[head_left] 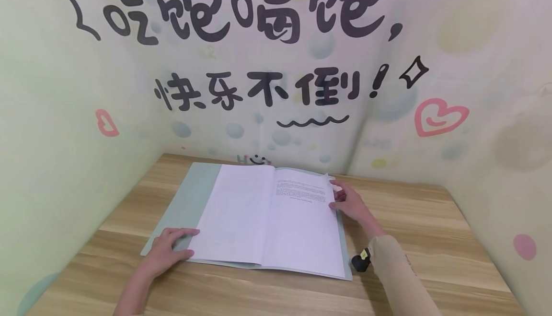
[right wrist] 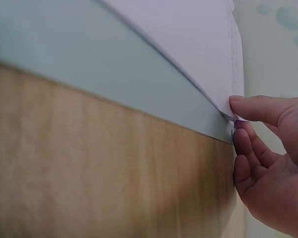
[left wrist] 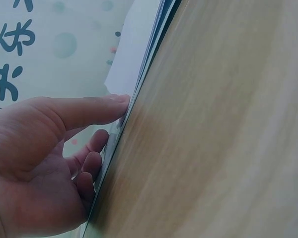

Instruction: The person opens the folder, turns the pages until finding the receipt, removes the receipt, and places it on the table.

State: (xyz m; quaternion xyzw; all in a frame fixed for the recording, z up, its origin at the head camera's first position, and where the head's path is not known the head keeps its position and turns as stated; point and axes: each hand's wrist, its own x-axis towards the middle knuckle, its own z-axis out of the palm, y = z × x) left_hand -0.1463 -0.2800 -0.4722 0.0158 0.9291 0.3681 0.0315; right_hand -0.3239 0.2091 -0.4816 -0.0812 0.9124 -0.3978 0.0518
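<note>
Pinching a page, right fingers; left fingers spread on folder, lettered wall close behind table

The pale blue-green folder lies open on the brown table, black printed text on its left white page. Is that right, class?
No: the head view shows the black printed text on the right white page. The folder lies open on the table.
</note>
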